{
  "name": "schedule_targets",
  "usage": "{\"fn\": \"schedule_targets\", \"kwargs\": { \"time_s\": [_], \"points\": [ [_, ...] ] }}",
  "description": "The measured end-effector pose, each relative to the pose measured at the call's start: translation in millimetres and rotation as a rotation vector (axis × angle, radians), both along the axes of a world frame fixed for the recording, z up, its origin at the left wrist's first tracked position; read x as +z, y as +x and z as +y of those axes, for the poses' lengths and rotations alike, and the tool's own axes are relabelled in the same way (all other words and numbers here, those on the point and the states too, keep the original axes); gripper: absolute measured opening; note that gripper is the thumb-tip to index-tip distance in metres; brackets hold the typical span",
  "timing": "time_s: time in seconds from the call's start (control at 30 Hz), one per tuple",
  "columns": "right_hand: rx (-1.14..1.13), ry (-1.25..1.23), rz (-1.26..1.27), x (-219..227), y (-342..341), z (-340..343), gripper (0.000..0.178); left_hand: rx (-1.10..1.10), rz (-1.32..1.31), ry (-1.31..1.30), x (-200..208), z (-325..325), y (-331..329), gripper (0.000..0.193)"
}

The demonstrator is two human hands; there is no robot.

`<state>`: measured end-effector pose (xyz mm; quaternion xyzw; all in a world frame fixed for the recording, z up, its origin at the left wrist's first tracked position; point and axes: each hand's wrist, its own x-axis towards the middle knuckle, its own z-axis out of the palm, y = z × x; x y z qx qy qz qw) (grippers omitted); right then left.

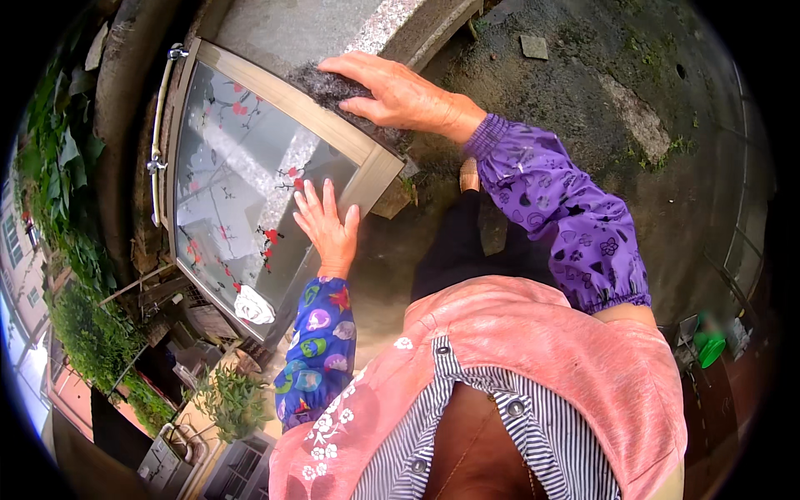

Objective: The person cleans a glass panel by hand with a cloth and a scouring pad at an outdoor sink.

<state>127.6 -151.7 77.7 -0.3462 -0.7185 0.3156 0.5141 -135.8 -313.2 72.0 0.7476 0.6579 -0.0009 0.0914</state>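
A framed glass panel [229,179], wood-coloured at its edges and printed with red blossoms and a white rose, stands tilted in front of me. My left hand [332,232] rests on the lower right part of its glass, fingers spread. In my right hand [400,93] is a dark grey wad of steel wool [323,85], gripped between thumb and fingers. It lies at the outer side of the frame's upper right edge. Patterned sleeve covers are on both forearms, blue on the left and purple on the right.
A pale pipe with metal taps [157,158] runs close along the panel's left side. Beyond the panel is a concrete ledge [433,37]. Wet, mossy ground [567,108] spreads to the right, with a flat stone [534,47] on it. Leafy plants [83,321] grow at the left.
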Motion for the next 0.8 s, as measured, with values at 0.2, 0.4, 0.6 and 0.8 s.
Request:
{"fn": "schedule_targets", "kwargs": {
  "time_s": [0.2, 0.4, 0.6, 0.8],
  "points": [
    [0.169, -0.453, -0.467, 38, 11, 159, 0.041, 0.304, 0.031, 0.040, 6, -13, 3, 0.072],
    [0.196, -0.099, -0.734, -125, 2, 251, 0.021, 0.959, -0.219, 0.351, 4, -39, 117, 0.068],
    [0.527, 0.046, -0.127, -26, 6, 158, 0.047, 1.563, -1.820, 0.081, -11, -8, 170, 0.091],
    [1.131, 0.182, -0.254, -15, -20, 44, 0.052, 1.550, -2.278, 0.535, -35, 35, 163, 0.035]
  ]
}}
